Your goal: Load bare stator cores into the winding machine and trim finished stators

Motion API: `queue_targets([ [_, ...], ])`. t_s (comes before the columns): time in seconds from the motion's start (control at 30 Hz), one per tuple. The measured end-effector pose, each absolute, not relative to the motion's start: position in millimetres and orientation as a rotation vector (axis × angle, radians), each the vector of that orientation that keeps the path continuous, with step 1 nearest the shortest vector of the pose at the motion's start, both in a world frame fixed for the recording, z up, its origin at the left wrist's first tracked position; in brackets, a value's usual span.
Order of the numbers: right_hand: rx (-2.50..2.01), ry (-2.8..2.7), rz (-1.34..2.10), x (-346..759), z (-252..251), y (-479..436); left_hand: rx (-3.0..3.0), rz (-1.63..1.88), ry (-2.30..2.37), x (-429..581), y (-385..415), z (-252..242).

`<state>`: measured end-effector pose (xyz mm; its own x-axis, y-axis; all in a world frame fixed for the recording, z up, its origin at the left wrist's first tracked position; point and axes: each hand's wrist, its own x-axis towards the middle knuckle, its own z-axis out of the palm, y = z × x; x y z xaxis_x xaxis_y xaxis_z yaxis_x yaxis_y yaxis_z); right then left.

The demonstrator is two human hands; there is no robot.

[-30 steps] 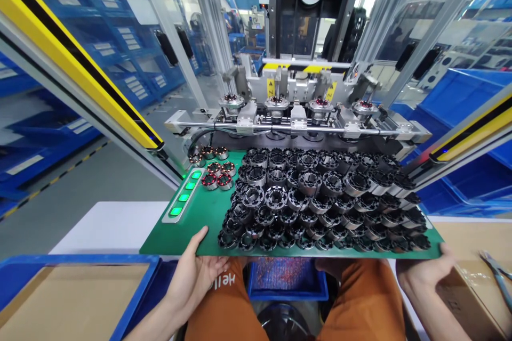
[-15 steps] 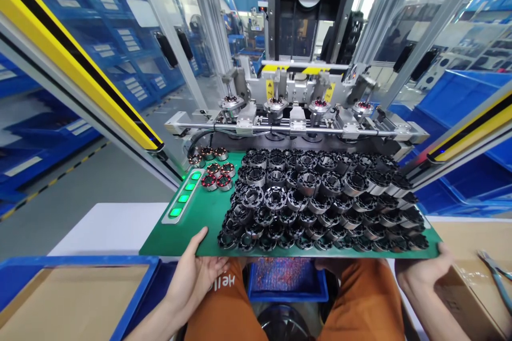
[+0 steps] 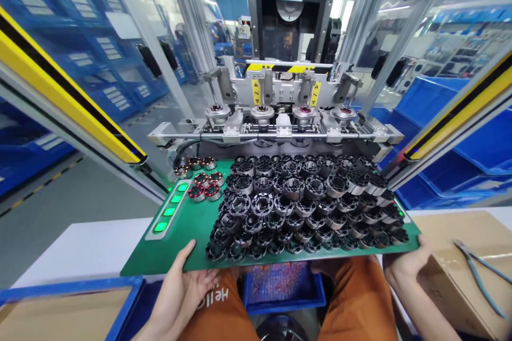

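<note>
My left hand [image 3: 181, 283] grips the near edge of a green worktop [image 3: 186, 232], thumb on top and fingers underneath. At the worktop's near right corner, my right hand [image 3: 406, 265] holds the edge, its fingers partly hidden below. Between the hands stand many black-and-silver motor stator cores [image 3: 293, 187], packed in rows and partly stacked. Left of them sits a small group of stators wound with copper and red wire [image 3: 212, 191]. A strip of lit green buttons [image 3: 167, 213] lies along the left side.
Behind the worktop is a machine with a metal rail [image 3: 280, 133] and several stators in holders. Yellow posts [image 3: 80, 101] flank it. A blue bin [image 3: 285, 306] sits below, between my legs. Pliers [image 3: 474, 264] lie on a cardboard box [image 3: 448, 282] at right.
The view has swung slightly, so the worktop and machine appear farther left in the picture. Both hands keep their hold on the worktop's edge. The stators stay in the same arrangement.
</note>
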<state>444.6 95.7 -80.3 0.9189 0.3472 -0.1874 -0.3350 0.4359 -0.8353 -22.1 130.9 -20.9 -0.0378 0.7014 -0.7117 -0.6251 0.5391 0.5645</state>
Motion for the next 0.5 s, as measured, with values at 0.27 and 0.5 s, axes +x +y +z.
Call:
queue_targets([
  [0.27,-1.039,-0.052,0.445,451,-89,92,0.062,1.087,1.186,-23,132,-30],
  [0.5,-1.046,-0.035,0.463,443,-77,90,0.119,1.050,1.089,-36,131,-43],
])
